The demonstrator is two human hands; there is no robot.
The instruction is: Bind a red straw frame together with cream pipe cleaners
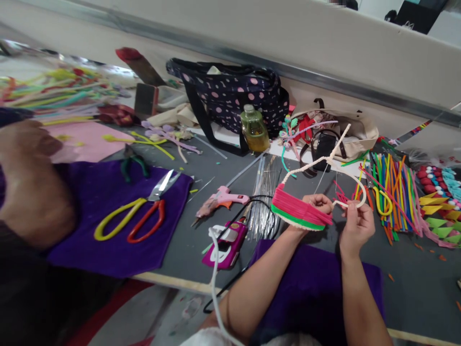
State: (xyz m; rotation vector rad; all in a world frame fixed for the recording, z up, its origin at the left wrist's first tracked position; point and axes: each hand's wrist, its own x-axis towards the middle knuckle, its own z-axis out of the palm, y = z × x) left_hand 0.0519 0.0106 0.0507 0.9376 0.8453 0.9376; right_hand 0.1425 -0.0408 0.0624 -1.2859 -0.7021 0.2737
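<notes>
While aloft, pipe-cleaner frame [299, 208] in hands [320, 203] [357, 227]

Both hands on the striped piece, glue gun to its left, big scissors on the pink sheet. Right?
No: the big scissors lie on purple cloth, not the pink sheet, per the head view. Rest holds: left hand and right hand on the striped piece, glue gun to its left.

both forearms [260, 281] are bare, with white clothing [205, 338] showing below.

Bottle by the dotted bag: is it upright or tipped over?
Upright: the bottle stands with its cap uppermost and yellowish liquid below.
</notes>
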